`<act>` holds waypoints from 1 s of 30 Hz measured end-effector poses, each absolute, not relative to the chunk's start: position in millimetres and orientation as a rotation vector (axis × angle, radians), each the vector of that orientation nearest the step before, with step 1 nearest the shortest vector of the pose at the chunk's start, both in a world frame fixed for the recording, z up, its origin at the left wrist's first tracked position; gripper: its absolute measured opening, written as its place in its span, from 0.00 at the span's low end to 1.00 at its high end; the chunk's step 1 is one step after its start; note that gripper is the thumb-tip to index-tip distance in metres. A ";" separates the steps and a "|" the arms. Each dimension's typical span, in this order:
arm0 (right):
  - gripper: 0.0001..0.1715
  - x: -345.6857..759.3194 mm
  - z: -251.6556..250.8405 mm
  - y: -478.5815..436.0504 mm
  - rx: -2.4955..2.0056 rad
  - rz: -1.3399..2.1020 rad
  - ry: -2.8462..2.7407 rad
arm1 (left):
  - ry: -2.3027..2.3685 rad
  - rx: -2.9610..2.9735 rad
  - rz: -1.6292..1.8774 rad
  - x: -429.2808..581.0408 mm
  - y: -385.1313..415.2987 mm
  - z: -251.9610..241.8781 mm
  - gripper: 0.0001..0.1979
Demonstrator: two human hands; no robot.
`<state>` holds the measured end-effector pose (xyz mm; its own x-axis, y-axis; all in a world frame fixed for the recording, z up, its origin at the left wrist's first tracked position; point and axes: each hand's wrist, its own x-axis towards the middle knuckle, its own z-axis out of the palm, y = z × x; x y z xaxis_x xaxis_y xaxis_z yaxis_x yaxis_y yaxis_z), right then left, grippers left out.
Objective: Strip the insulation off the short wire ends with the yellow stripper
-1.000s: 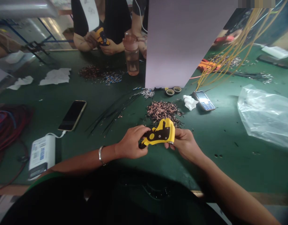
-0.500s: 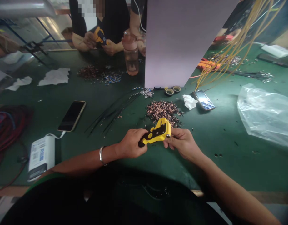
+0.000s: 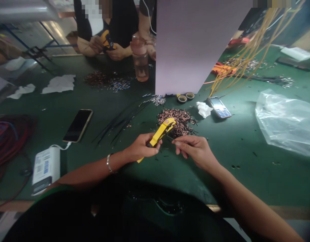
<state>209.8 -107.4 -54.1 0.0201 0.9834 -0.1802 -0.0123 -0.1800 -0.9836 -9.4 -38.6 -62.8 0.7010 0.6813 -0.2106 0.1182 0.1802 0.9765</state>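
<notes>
YELLOW HAND TOOL (image 3: 160,133), ONE, WITH THIN DARK WIRE (image 3: 170,138)

Tool: raised over the green table (image 3: 245,181), its head pointing to 1 o'clock. Left hand (image 3: 142,147), at its 8 o'clock: fingers wrapped around the handles; how hard they squeeze cannot be told.

Wire: one short length, pinched between thumb and forefinger of the right hand (image 3: 195,148), at 4 o'clock from the tool. The free end reaches towards the tool's head; whether it touches cannot be told.

Risks, as judged: the wire may miss the mouth of the tool if the head is turned askew; it may slip or bend, the pinch being small; fingertips may be nipped if they come too near the head; a dropped wire may be lost in the pile of scraps (image 3: 180,117), copper-coloured and black, between 1 and 2 o'clock.

Writing: none legible on the tool. White power bank (image 3: 45,168), past 8 o'clock: printed lines and a dark panel, too blurred to read. Keypad phone (image 3: 220,107), at 2 o'clock: lit screen and keys, characters too small. Dark-screened phone (image 3: 78,125), at 9 o'clock: no lettering seen.
</notes>
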 end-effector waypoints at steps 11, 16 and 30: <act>0.12 216.2 -55.9 -105.4 -1.346 1.163 -1.064 | 0.284 0.761 0.233 -16.6 -21.3 -63.9 0.24; 0.10 219.9 -55.2 -105.5 -1.341 1.137 -1.014 | 0.217 0.711 0.132 -16.8 -20.8 -66.0 0.27; 0.09 215.7 -48.9 -108.8 -1.332 1.169 -1.040 | 0.228 0.756 0.120 -14.1 -26.3 -60.7 0.24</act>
